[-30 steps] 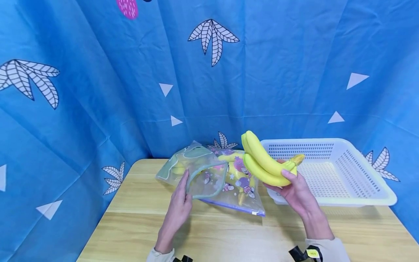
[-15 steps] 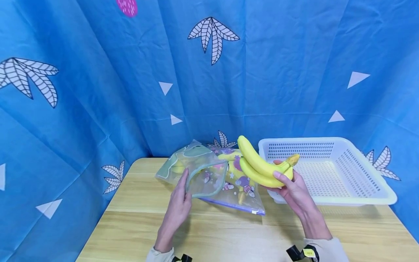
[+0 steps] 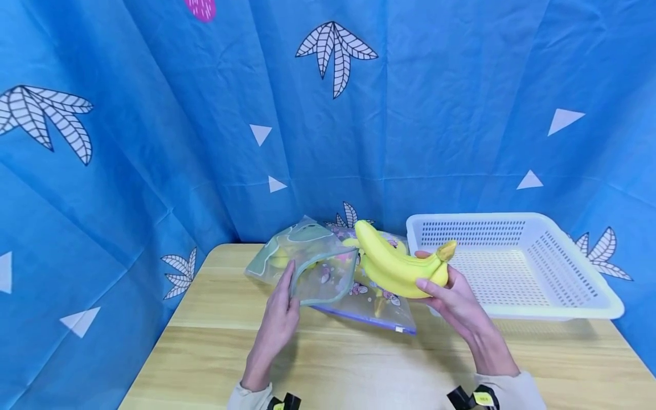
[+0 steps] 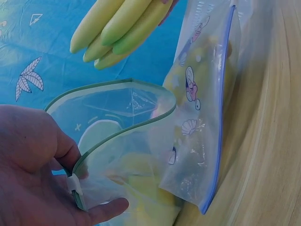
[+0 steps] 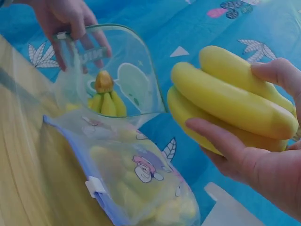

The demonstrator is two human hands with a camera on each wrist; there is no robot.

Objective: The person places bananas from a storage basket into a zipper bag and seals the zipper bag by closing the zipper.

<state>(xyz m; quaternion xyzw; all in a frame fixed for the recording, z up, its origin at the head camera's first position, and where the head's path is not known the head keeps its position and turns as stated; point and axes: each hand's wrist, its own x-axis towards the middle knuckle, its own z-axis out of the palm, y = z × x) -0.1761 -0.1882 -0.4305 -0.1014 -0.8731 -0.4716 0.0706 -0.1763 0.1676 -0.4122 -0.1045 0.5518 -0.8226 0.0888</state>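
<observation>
My right hand (image 3: 461, 304) grips a bunch of yellow bananas (image 3: 392, 265) near its stem, held above the bags with the tips toward the left. With my left hand (image 3: 279, 316) I hold the rim of a clear zip bag with green trim (image 4: 127, 132); its mouth gapes wide. Inside that bag lies another bunch of bananas (image 5: 109, 103), stem toward the opening. Beside it on the table rests a second zip bag with a purple slider edge (image 5: 141, 174) and cartoon prints, with yellow fruit inside. The held bananas hide part of this second bag in the head view.
A white perforated plastic basket (image 3: 558, 307) stands on the right of the wooden table (image 3: 205, 341). Behind the table hangs a blue curtain (image 3: 435, 114) with leaf prints, and it also runs along the left side.
My right hand has moved left and slightly down with the bananas, from near the basket's edge to over the purple-edged bag. The left hand keeps its hold on the green-trimmed bag.
</observation>
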